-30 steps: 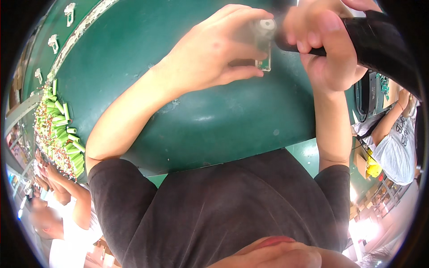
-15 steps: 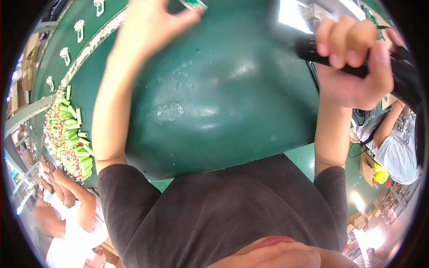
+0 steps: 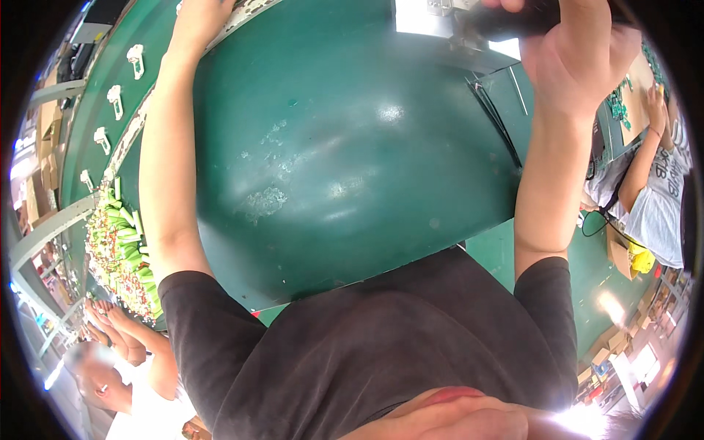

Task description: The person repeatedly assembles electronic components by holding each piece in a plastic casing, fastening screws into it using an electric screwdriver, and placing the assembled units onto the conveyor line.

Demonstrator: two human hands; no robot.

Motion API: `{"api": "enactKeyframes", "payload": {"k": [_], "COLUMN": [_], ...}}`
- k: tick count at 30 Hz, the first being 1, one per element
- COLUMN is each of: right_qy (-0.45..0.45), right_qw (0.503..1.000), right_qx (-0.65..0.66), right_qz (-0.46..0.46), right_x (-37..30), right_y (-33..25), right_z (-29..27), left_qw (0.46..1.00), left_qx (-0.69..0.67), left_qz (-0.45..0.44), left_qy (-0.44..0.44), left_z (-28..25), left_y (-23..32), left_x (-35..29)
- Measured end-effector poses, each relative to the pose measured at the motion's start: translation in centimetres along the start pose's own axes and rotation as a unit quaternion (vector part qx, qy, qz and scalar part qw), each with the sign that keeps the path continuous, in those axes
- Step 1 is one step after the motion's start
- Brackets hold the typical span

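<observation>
My left hand [image 3: 204, 20] is at the top edge of the head view, over the chipped pale rim beside the green belt. Its fingers are mostly cut off, so what they hold, if anything, is hidden. My right hand [image 3: 579, 62] is raised at the upper right, wrapped round a black cylindrical tool [image 3: 513, 23] that is blurred and partly cut off. Below and between my arms lies a green work surface [image 3: 352, 161] with worn, scuffed patches. Beyond the right hand's tool stands a bright white-and-metal piece of equipment [image 3: 422, 20].
Small white parts [image 3: 115, 101] sit in a row on the green belt at left. A heap of light-green cylinders with wires [image 3: 125, 253] lies nearer. Thin black rods [image 3: 495, 121] lie at the right. Co-workers sit on both sides; a cardboard box [image 3: 620, 255] stands right.
My left hand has moved left, from above the work surface to the belt's rim; the small green-and-white piece by it is out of sight. My right hand has moved up with the black tool.
</observation>
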State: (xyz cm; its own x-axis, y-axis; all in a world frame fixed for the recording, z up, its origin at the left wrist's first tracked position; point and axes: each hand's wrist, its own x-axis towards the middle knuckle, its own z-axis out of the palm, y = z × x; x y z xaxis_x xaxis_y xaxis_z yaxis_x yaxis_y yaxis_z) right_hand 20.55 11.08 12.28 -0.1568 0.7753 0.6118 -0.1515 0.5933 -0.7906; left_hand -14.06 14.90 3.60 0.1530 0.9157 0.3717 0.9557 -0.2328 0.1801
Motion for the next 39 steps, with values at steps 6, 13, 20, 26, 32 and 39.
{"api": "enactKeyframes", "payload": {"k": [6, 13, 20, 26, 32, 39], "right_qy": [-0.012, -0.043, 0.060, -0.067, -0.108, -0.286], "right_qw": [0.998, 0.996, 0.988, 0.988, 0.984, 0.946], "right_qx": [0.002, -0.049, -0.050, 0.125, 0.126, 0.153], "right_qz": [0.058, 0.059, 0.130, 0.062, 0.070, -0.004], "right_x": [-0.4, -1.1, -3.4, -4.5, -5.1, -1.8], "right_y": [-1.8, -2.4, -0.5, 2.1, 2.2, 5.9], "right_z": [-0.5, -0.6, 1.7, 3.3, 3.4, 1.2], "left_qw": [0.996, 0.970, 0.949, 0.967, 0.953, 0.942], "left_qx": [-0.072, -0.204, -0.280, -0.227, -0.276, -0.203], "left_qz": [-0.016, 0.094, 0.146, 0.113, 0.128, 0.265], "left_qy": [-0.041, -0.089, -0.015, 0.021, -0.006, 0.034], "left_z": [-0.6, -0.6, 0.8, 0.2, 2.6, 3.5], "left_y": [4.3, 16.1, 17.1, 16.6, 15.7, 14.6], "left_x": [-1.7, -10.2, -12.1, -11.7, -12.2, -11.5]}}
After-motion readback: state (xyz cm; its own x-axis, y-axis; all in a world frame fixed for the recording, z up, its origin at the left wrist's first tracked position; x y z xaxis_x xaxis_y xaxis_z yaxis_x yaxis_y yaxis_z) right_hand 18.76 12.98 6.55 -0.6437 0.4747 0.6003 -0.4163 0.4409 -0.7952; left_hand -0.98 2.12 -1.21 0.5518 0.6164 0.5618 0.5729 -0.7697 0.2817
